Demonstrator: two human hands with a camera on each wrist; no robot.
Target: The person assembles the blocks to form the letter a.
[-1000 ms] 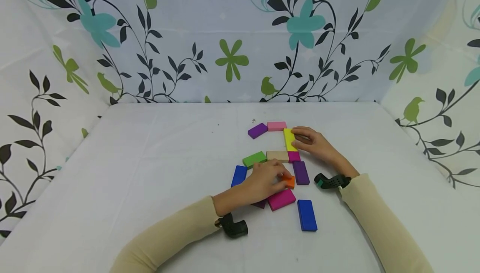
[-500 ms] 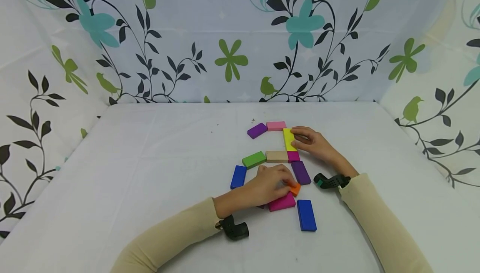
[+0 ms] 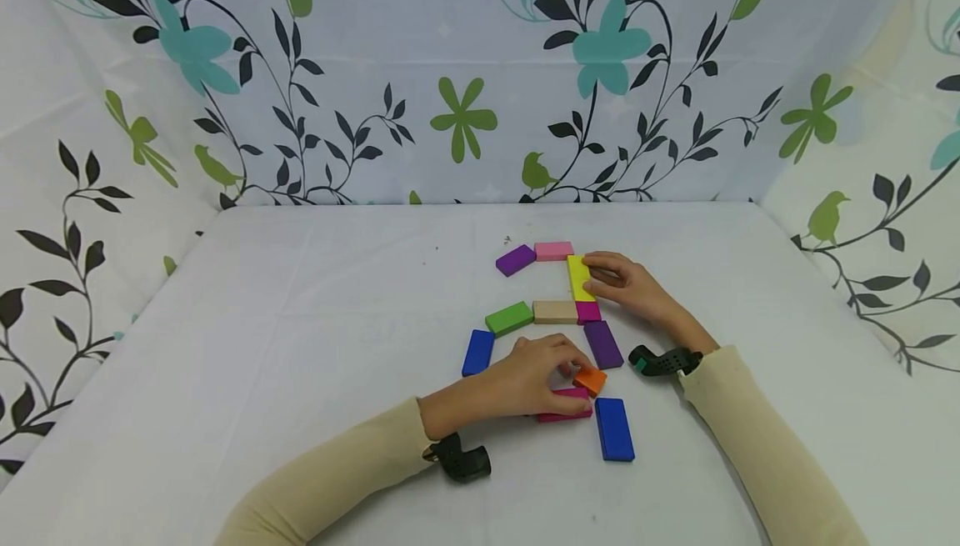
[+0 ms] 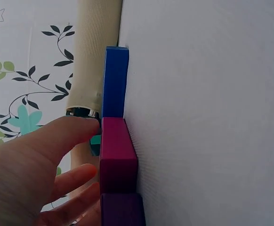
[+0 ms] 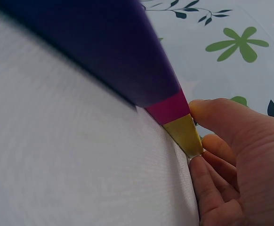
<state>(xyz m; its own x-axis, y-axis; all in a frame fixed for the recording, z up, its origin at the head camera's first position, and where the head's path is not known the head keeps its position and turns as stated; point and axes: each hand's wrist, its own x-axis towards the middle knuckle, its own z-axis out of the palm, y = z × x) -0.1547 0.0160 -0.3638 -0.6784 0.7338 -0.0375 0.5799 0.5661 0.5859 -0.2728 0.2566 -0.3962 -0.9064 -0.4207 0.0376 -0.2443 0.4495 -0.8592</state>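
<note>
My left hand (image 3: 528, 375) lies over the near part of a curved row of flat coloured blocks. Its thumb touches the magenta block (image 4: 116, 139), while the index finger reaches the orange block (image 3: 590, 380). In the left wrist view the other fingers are spread behind the row, and a dark purple block (image 4: 122, 208) shows that is hidden in the head view. My right hand (image 3: 632, 288) rests beside the yellow block (image 3: 579, 281), thumb and fingertips along its right edge. A small magenta block (image 5: 170, 107) adjoins the yellow one. The purple block (image 3: 603, 344) lies just beyond the orange one.
Blue blocks lie left of the left hand (image 3: 478, 353) and nearer the front (image 3: 615, 429). Green (image 3: 509, 318) and tan (image 3: 555, 313) blocks join the row; pink (image 3: 553, 251) and violet (image 3: 516, 259) ones sit at the back. All rest on the white tablecloth (image 3: 337, 304).
The orange block has shifted right and nearer and turned. My left thumb has come off it onto the magenta block, which has turned slightly. The purple block is tilted more. The right hand stays put.
</note>
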